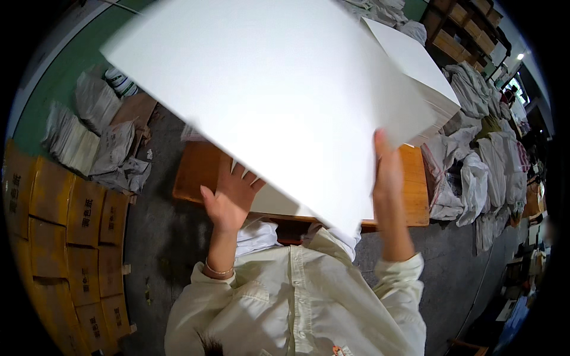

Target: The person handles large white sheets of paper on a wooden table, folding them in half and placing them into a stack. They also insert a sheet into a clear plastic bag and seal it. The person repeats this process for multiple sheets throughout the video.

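A large white paper sheet (255,89) hangs tilted above the wooden table (195,169) and covers much of the view. My right hand (388,169) is closed on the sheet's right edge, slightly blurred, its thumb on the upper face. Below the sheet's lower left edge, my left hand (230,199) is open with fingers spread; the sheet partly hides its fingertips, so I cannot tell whether they touch it. Another white sheet (273,202) lies on the table near my body. Behind the raised sheet, at the right, stands a thick stack of white sheets (418,62).
Yellow-brown cartons (83,216) are piled at the left. Wrapped paper bundles (74,139) sit beyond them. Grey-white sacks (499,160) crowd the right side. A rack with boxes (460,35) stands at the far right, on the grey floor (157,255).
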`<state>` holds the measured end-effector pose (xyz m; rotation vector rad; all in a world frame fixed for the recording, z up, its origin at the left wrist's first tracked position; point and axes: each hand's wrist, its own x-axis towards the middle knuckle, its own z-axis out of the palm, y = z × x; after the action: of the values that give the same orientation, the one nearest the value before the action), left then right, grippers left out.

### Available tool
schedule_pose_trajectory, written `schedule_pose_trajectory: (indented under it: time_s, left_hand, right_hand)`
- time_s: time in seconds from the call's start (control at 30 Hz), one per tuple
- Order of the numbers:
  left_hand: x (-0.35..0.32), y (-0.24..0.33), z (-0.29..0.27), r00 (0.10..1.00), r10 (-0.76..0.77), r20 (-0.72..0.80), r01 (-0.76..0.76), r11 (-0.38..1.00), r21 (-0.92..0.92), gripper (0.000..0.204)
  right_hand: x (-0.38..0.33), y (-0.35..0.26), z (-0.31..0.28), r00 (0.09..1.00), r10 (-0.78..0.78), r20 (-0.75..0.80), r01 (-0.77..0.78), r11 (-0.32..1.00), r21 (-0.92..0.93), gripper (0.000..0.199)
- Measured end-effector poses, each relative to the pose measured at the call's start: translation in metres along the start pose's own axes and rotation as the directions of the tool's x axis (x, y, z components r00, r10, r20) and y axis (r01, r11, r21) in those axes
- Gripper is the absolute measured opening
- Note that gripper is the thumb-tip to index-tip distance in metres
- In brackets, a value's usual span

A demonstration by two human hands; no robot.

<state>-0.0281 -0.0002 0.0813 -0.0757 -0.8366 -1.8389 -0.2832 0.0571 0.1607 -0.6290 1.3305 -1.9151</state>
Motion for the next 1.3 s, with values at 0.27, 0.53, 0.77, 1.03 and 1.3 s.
schedule_pose_trajectory:
  time_s: [0.27,0.53,0.77,1.03,1.3]
  left_hand:
    - [0.029,-0.019,-0.015,0.93,0.087,-0.358,0.19,0.72,0.667,0.062]
    - [0.001,-0.05,-0.02,0.994,0.083,-0.067,0.088,-0.274,0.958,0.081]
    - [-0.023,-0.031,0.001,0.648,-0.698,0.305,-0.391,0.039,0.919,0.063]
    - [-0.007,-0.033,-0.006,0.648,-0.68,0.344,-0.364,0.12,0.923,0.045]
    - [-0.007,-0.047,-0.017,0.777,-0.564,0.281,-0.164,0.249,0.954,0.009]
  right_hand:
    - [-0.085,0.116,-0.026,0.967,0.233,-0.108,-0.185,0.925,0.332,0.044]
    - [-0.082,0.132,-0.065,0.917,0.391,-0.082,-0.345,0.878,0.333,0.047]
    - [-0.082,0.116,-0.082,0.89,0.447,0.09,-0.451,0.831,0.325,0.041]
    - [-0.093,0.106,-0.091,0.877,0.445,0.183,-0.481,0.817,0.318,0.05]
    - [-0.135,0.113,-0.088,0.791,0.514,0.331,-0.591,0.781,0.201,0.07]
